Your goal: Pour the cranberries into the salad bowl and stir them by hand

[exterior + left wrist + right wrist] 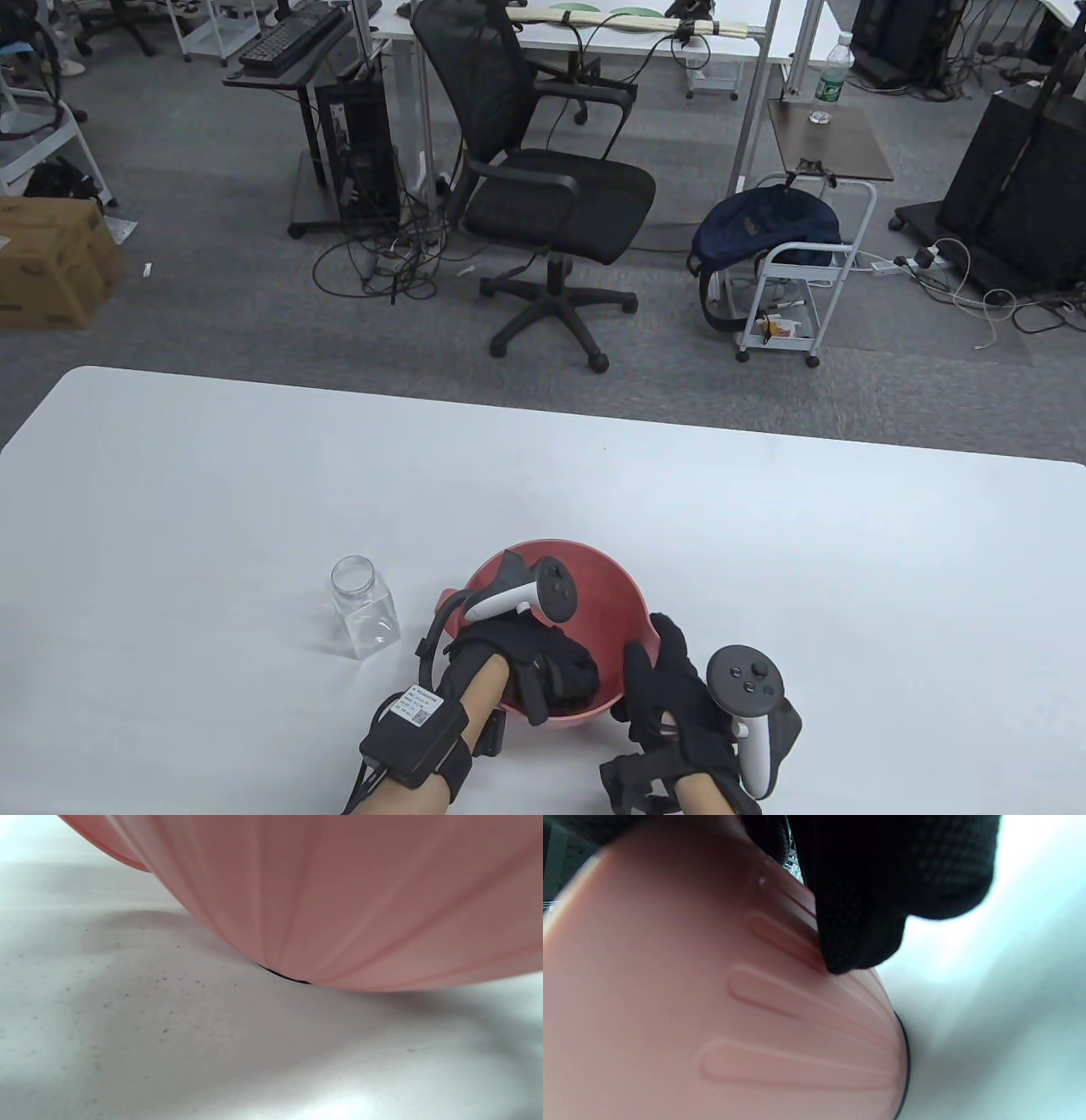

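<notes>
Left hand (543,662) is down inside the pink salad bowl (624,586), fingers buried in there, so can't tell how curled they are or whether they've got hold of anything. Right hand (670,692) grips the bowl's near right rim, thumb and fingers wrapped round the ribbed outer wall. Bowl sits on the white table (212,475) near the front edge. Clear jar (363,607), lid off and empty-looking, stands upright just left of the bowl, not touching.

I see my left hand (543,658) reaching down inside the red salad bowl (624,586) at lower centre of the frame, while my right hand (679,696) grips the bowl's right rim. A clear jar (365,607) stands upright just left of the bowl on the white table (254,509).
</notes>
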### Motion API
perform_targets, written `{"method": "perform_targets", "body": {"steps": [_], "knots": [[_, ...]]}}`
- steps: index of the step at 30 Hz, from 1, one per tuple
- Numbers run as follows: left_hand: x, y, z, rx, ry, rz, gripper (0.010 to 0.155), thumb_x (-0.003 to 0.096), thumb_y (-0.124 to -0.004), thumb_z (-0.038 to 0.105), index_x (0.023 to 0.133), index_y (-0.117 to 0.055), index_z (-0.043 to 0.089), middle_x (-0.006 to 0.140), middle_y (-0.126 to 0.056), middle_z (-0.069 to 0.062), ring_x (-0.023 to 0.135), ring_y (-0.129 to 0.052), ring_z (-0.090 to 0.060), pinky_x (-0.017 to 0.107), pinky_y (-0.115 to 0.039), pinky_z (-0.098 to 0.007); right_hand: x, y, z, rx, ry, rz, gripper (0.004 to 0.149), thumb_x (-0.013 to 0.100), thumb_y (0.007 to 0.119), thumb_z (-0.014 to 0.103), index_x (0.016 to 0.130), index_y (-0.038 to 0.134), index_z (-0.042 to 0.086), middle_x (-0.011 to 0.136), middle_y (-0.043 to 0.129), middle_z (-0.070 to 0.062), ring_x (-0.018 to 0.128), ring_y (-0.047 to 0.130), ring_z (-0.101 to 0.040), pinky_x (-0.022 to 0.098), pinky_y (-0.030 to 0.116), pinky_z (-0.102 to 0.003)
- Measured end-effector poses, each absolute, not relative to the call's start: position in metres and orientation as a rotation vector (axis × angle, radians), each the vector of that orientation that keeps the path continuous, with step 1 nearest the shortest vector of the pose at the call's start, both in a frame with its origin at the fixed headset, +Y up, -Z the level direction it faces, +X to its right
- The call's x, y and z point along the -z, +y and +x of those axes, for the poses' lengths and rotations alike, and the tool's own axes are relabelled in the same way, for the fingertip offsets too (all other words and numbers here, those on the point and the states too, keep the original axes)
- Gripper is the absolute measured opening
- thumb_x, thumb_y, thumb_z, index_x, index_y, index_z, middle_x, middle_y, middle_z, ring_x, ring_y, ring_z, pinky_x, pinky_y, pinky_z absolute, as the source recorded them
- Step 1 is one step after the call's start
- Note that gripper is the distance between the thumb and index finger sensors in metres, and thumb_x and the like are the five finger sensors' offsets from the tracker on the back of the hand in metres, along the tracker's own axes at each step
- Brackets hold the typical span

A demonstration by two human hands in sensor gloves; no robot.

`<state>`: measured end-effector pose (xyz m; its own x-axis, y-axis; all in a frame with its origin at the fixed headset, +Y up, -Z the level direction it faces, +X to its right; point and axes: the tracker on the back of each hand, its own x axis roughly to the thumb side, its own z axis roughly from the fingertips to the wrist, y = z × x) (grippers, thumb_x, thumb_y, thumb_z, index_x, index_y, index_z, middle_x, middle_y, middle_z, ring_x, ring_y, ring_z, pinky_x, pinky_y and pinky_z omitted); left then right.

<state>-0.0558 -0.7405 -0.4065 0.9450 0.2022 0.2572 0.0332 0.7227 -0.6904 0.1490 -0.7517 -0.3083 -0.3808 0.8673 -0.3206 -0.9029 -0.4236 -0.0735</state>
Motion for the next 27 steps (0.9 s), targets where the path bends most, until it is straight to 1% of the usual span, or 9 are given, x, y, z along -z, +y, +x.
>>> {"method": "perform_targets", "body": {"steps": [4, 9, 12, 17, 21, 24, 27], "knots": [[0.4069, -0.7402, -0.0555, -0.105, -0.344, -0.754, 0.058, 0.0409, -0.069, 0.088, 0.097, -0.072, 0.075, 0.103, -0.096, 0.046, 0.095, -0.097, 0.013, 0.076, -0.084, -0.025, 0.3082, -0.7520, 0.1491, -1.972, 0.136, -0.374, 0.065, 0.052, 0.069, 0.059, 0.104, 0.047, 0.028, 0.101, 0.075, -0.014, 0.040, 0.102, -0.021, 0.022, 0.091, -0.026], [0.4071, -0.7404, -0.0555, -0.110, -0.346, -0.754, 0.060, 0.0401, -0.070, 0.089, 0.098, -0.071, 0.074, 0.104, -0.095, 0.046, 0.097, -0.096, 0.014, 0.078, -0.082, -0.028, 0.3082, -0.7522, 0.1489, -1.971, 0.134, -0.375, 0.065, 0.052, 0.069, 0.059, 0.104, 0.047, 0.028, 0.101, 0.075, -0.014, 0.040, 0.102, -0.021, 0.022, 0.091, -0.026], [0.4073, -0.7397, -0.0557, -0.130, -0.359, -0.746, 0.060, 0.0401, -0.069, 0.089, 0.098, -0.069, 0.076, 0.106, -0.091, 0.050, 0.105, -0.089, 0.016, 0.080, -0.080, -0.030, 0.3081, -0.7523, 0.1490, -1.968, 0.133, -0.376, 0.064, 0.052, 0.068, 0.059, 0.104, 0.047, 0.028, 0.101, 0.075, -0.014, 0.040, 0.102, -0.021, 0.022, 0.091, -0.026], [0.4077, -0.7399, -0.0556, -0.130, -0.364, -0.745, 0.061, 0.0405, -0.069, 0.089, 0.100, -0.066, 0.077, 0.111, -0.085, 0.050, 0.112, -0.079, 0.017, 0.083, -0.077, -0.031, 0.3080, -0.7526, 0.1490, -1.963, 0.131, -0.378, 0.065, 0.052, 0.068, 0.059, 0.104, 0.048, 0.028, 0.101, 0.075, -0.013, 0.040, 0.102, -0.021, 0.022, 0.091, -0.026], [0.4076, -0.7397, -0.0557, -0.125, -0.361, -0.747, 0.063, 0.0402, -0.069, 0.091, 0.101, -0.063, 0.077, 0.116, -0.077, 0.050, 0.118, -0.069, 0.012, 0.084, -0.075, -0.033, 0.3076, -0.7525, 0.1490, -1.963, 0.129, -0.379, 0.065, 0.052, 0.068, 0.059, 0.104, 0.048, 0.028, 0.101, 0.075, -0.013, 0.040, 0.102, -0.021, 0.022, 0.091, -0.026], [0.4079, -0.7395, -0.0558, -0.135, -0.366, -0.742, 0.065, 0.0408, -0.069, 0.092, 0.103, -0.059, 0.077, 0.120, -0.067, 0.048, 0.121, -0.063, 0.006, 0.084, -0.074, -0.034, 0.3077, -0.7526, 0.1492, -1.961, 0.130, -0.379, 0.065, 0.052, 0.068, 0.059, 0.104, 0.048, 0.028, 0.101, 0.075, -0.014, 0.040, 0.102, -0.021, 0.022, 0.091, -0.026], [0.4085, -0.7398, -0.0559, -0.143, -0.372, -0.738, 0.065, 0.0419, -0.068, 0.091, 0.104, -0.057, 0.077, 0.122, -0.063, 0.047, 0.122, -0.060, 0.003, 0.084, -0.073, -0.035, 0.3077, -0.7525, 0.1493, -1.961, 0.130, -0.379, 0.065, 0.052, 0.068, 0.059, 0.104, 0.048, 0.028, 0.101, 0.075, -0.014, 0.040, 0.102, -0.021, 0.022, 0.091, -0.026]]}}
